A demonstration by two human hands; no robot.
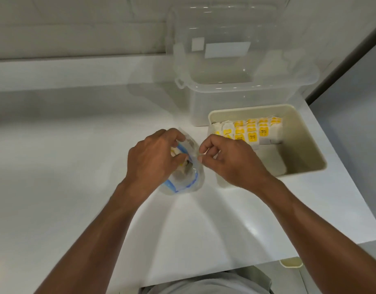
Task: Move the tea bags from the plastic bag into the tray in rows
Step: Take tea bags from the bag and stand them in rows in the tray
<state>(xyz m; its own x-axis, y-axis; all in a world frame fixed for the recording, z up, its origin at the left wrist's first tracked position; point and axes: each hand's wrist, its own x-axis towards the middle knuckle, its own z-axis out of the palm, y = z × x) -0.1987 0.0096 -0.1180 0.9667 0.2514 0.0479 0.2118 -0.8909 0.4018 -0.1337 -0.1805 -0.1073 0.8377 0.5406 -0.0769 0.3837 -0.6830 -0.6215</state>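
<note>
Fingers point(206, 145) on plastic bag point(191, 181); tray point(246, 108), box point(236, 98) nearby.

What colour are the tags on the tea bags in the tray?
Yellow tags, seen best in the head view.

Just left of the tray point(306, 145), the left hand point(153, 154) grips the open top of the plastic bag point(184, 185) and the right hand point(227, 159) pinches the bag's edge nearest the tray. Many tea bags point(251, 132) with yellow tags stand in rows at the tray's far end, and a clear box point(236, 102) sits just behind the tray.
</note>
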